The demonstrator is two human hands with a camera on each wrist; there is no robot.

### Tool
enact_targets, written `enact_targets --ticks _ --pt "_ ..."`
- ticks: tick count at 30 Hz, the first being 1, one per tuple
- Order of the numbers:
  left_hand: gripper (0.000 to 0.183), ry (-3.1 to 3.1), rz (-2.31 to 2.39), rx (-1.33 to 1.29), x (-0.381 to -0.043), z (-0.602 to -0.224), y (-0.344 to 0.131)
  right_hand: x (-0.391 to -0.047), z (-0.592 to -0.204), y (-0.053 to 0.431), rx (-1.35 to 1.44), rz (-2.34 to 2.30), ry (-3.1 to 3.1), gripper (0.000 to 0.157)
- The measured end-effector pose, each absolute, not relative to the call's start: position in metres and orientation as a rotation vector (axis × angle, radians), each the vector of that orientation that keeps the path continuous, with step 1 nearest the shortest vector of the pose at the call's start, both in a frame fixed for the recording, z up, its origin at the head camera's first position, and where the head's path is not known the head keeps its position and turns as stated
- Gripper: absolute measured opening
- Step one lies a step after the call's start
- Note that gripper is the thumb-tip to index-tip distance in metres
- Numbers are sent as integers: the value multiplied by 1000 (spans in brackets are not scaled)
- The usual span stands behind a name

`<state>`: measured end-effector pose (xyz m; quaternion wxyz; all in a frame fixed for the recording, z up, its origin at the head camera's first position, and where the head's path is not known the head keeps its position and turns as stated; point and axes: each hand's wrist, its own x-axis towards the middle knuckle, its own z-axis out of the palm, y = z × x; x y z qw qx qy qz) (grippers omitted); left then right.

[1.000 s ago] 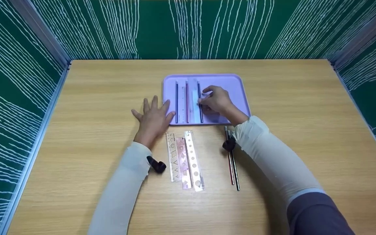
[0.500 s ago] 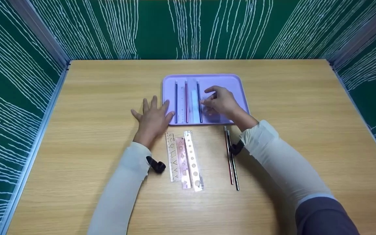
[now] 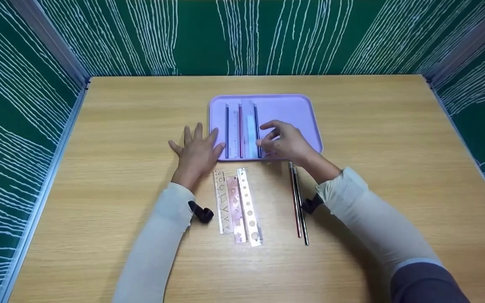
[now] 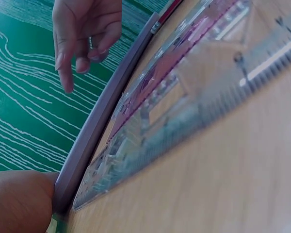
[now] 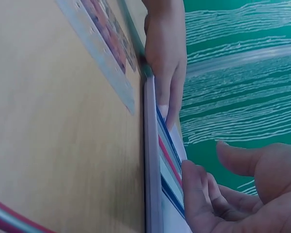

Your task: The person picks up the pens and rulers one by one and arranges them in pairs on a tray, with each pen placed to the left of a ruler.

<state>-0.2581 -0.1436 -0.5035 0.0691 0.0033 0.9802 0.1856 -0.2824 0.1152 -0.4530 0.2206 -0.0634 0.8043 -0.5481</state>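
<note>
A purple tray (image 3: pixel 305 113) holds a dark pencil (image 3: pixel 227 130) at its left, a red pencil (image 3: pixel 240 130), and another dark pencil (image 3: pixel 256 120), with clear rulers (image 3: pixel 251 130) lying between them. My left hand (image 3: pixel 197 153) lies with fingers spread over the tray's left edge and the table. Over the tray my right hand (image 3: pixel 286 141) hovers, loosely bent, with its fingertips close to the rightmost dark pencil. Its thumb and fingers (image 5: pixel 196 194) stand apart in the right wrist view, with nothing between them. Whether a fingertip touches the pencil, I cannot tell.
Three stencil rulers lie on the table before the tray: a clear one (image 3: pixel 222 206), a pink one (image 3: pixel 237 210), and another clear one (image 3: pixel 249 206). Right of them are a red pencil (image 3: pixel 296 206) and a dark pencil (image 3: pixel 302 219). Green patterned walls (image 3: pixel 200 38) enclose the table.
My right hand has drawn back along the rightmost dark pencil toward the tray's near edge, and its forearm has shifted right. The pencils and my left hand stay put.
</note>
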Motion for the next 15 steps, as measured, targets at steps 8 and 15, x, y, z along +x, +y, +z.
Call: enact_targets --ticks 8,15 --pt "63 2937 566 15 -258 -503 -144 -264 -461 118 -241 -1539 2119 64" --pt "63 2948 553 17 -258 -502 -144 -250 -463 118 -235 -1570 2062 63"
